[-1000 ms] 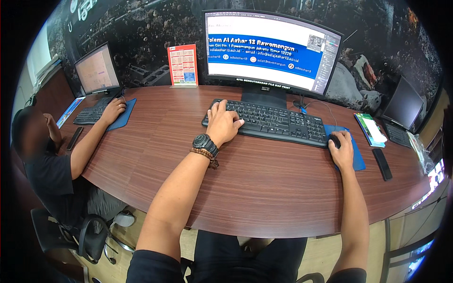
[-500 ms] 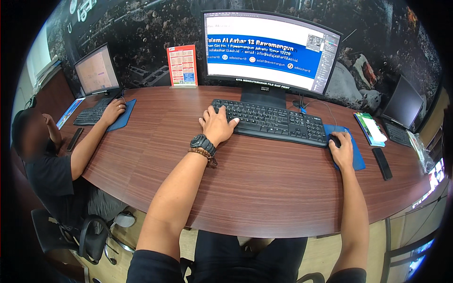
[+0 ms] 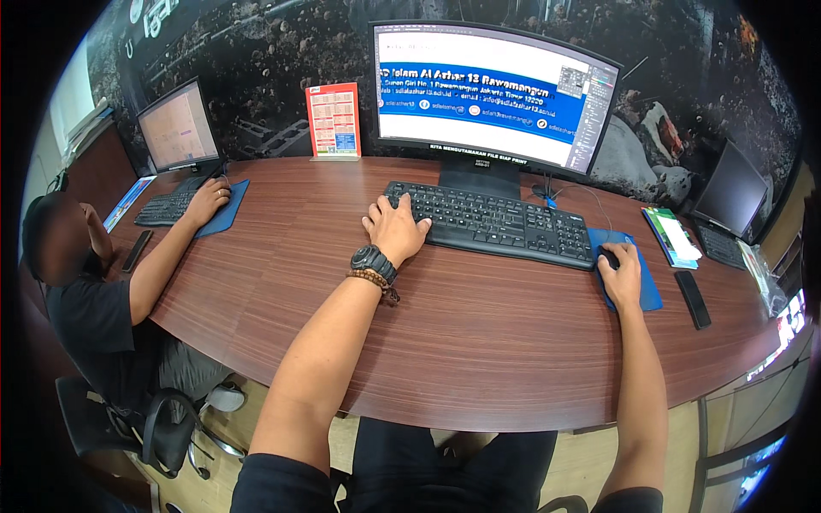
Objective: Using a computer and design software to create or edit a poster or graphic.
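My left hand (image 3: 397, 231) rests on the left end of a black keyboard (image 3: 500, 224), its fingers spread over the keys and the thumb out to the right. A black watch and a beaded bracelet (image 3: 372, 268) circle that wrist. To the right of the keyboard, my right hand (image 3: 623, 272) is wrapped over a black computer mouse (image 3: 610, 256) on a blue mouse pad (image 3: 643, 274). Behind the keyboard stands a wide curved monitor (image 3: 487, 94), showing a design window with a blue band and white lettering.
On the left a person (image 3: 94, 291) works a mouse at a second monitor (image 3: 178, 128). A red-and-white calendar card (image 3: 334, 121) stands at the wall. To the right lie a black phone (image 3: 692, 299), a booklet (image 3: 670, 238) and a laptop (image 3: 727, 201).
The picture on the curved monitor has shifted right, with more of the lettering's left part showing. My hands remain on the keyboard and mouse.
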A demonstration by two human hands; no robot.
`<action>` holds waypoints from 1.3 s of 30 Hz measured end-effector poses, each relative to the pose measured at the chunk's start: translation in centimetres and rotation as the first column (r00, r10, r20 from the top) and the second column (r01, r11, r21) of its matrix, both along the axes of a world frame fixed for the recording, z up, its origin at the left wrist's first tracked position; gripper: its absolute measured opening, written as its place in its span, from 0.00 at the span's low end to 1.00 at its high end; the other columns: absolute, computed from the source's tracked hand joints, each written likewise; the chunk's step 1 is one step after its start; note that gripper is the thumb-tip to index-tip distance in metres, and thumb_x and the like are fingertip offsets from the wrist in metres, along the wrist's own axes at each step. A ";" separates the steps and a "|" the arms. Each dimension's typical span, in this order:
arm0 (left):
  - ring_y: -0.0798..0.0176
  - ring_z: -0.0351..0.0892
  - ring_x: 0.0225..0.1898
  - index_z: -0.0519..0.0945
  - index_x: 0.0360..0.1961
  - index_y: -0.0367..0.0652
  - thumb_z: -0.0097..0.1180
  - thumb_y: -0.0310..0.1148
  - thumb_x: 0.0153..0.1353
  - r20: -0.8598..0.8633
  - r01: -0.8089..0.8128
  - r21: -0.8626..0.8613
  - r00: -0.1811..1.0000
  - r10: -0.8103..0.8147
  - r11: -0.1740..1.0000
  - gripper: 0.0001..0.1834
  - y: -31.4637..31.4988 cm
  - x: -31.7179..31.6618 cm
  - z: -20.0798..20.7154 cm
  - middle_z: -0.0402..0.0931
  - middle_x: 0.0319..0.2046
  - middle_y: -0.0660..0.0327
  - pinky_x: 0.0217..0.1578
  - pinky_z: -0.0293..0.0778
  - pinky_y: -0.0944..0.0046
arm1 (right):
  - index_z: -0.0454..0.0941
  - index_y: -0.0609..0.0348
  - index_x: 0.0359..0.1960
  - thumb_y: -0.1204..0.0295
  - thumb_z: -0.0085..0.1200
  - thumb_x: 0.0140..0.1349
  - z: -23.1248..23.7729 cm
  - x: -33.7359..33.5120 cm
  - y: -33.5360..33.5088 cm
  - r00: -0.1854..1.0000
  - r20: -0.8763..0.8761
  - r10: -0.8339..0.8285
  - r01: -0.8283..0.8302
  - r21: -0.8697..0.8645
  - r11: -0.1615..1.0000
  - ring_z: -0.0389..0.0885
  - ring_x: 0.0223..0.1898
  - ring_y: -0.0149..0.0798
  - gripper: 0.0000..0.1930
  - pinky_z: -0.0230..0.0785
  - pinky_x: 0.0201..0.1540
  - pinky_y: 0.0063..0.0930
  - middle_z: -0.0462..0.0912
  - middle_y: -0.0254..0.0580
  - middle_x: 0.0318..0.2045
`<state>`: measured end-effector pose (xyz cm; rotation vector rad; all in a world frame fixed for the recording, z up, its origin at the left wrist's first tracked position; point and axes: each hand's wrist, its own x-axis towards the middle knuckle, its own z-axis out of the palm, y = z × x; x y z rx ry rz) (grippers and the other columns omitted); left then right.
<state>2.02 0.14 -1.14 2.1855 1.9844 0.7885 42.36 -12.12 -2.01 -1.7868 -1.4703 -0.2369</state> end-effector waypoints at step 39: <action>0.34 0.54 0.68 0.67 0.68 0.39 0.64 0.65 0.53 -0.036 0.073 -0.074 0.997 -0.075 0.995 0.51 0.1 0.1 0.4 0.59 0.65 0.36 0.65 0.48 0.29 | 0.80 0.53 0.53 0.73 0.56 0.62 0.9 -6.3 0.3 0.895 0.279 0.349 -0.345 -0.066 0.936 0.61 0.68 0.61 0.17 0.53 0.69 0.54 0.70 0.54 0.59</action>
